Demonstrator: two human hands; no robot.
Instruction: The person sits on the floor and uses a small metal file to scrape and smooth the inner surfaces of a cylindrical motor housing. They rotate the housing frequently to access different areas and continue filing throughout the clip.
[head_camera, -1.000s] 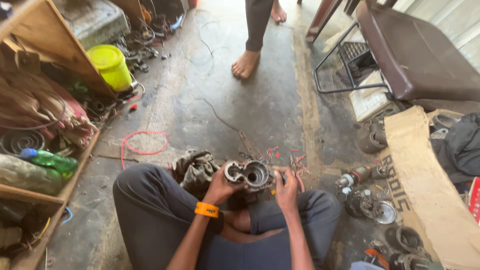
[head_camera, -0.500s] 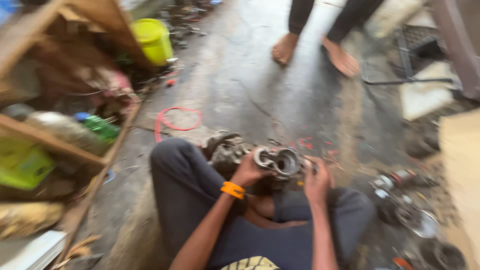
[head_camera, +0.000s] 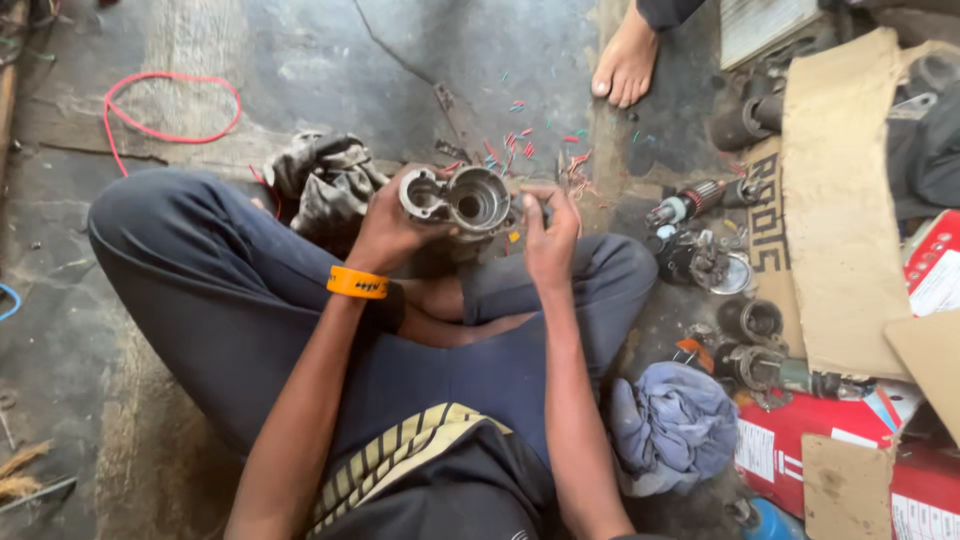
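Observation:
I sit cross-legged on the concrete floor. A grey metal motor housing (head_camera: 462, 200) with two round openings is held over my knees. My left hand (head_camera: 385, 228), with an orange wristband (head_camera: 357, 283) on the wrist, grips its left side. My right hand (head_camera: 549, 235) is closed at its right edge, fingers pinched on something small that I cannot make out.
A dirty rag (head_camera: 325, 180) lies beyond my left knee, a red wire loop (head_camera: 170, 110) farther left. Motor parts (head_camera: 705, 262), cardboard (head_camera: 840, 200), red boxes (head_camera: 800, 445) and a blue-grey cloth (head_camera: 675, 425) crowd the right. Another person's bare foot (head_camera: 628, 58) stands ahead.
The camera has tilted down and closer, so the shelves and yellow bucket are out of view. Both hands still hold the housing in the same place.

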